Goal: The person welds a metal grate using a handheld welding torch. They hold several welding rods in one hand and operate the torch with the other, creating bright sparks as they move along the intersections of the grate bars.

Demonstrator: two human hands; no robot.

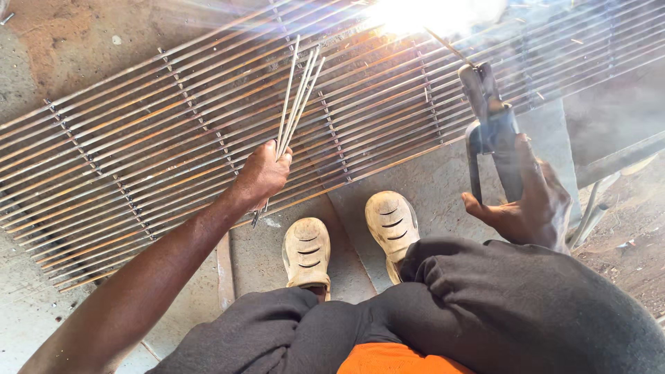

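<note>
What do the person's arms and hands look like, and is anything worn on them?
Both are bare. The left hand has no glove, and its forearm shows no sleeve, watch or band. The right hand is gloveless too, with no ring visible; its arm is hidden behind the dark trousers.

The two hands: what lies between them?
In the head view, between the left hand with its bundle of thin rods and the right hand gripping the welding holder, lies the metal grate.
</note>
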